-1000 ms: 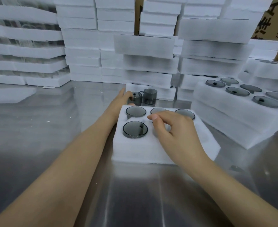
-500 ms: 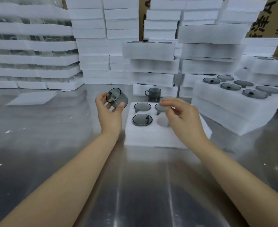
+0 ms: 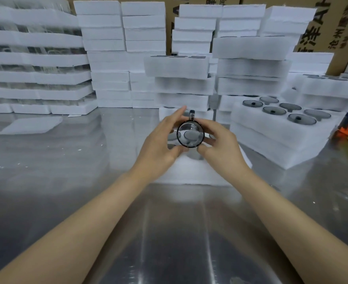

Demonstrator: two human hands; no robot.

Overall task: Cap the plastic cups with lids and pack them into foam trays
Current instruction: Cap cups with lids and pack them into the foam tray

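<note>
Now both hands grip smoky cup [image 3: 190, 134] midair above foam tray [image 3: 191, 173]: left hand [image 3: 161, 144] and right hand [image 3: 220, 147] curled round its sides, mouth facing camera, handle up

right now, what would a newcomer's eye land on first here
First, the smoky cup at centre frame, gripped between the left hand and right hand above a white foam tray. Next, the filled tray of lidded cups to the right. Behind it all, stacked foam walls off the shiny metal table.
</note>
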